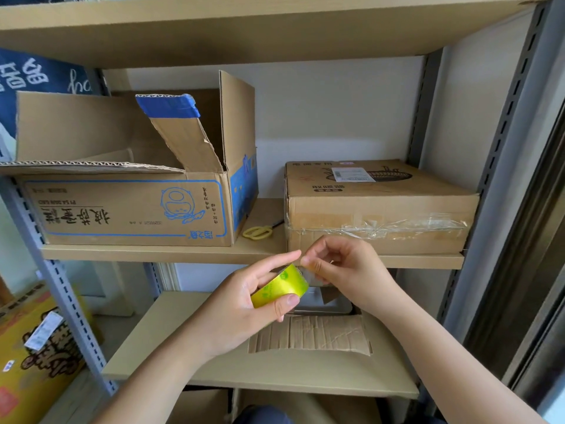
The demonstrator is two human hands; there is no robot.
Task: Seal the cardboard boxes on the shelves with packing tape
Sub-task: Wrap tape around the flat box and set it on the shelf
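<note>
In front of the shelf:
Left hand [244,304]: fingers wrapped on tape roll [279,286].
Right hand [339,270]: fingertips pinch the tape end.
Tip: pull slow and straight.

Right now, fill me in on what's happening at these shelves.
A person holds a yellow tape roll in the left hand, while the right hand pinches at its loose end. On the shelf above, the closed box already carries clear tape, the open box has its flaps up, and yellow scissors lie between them.
</note>
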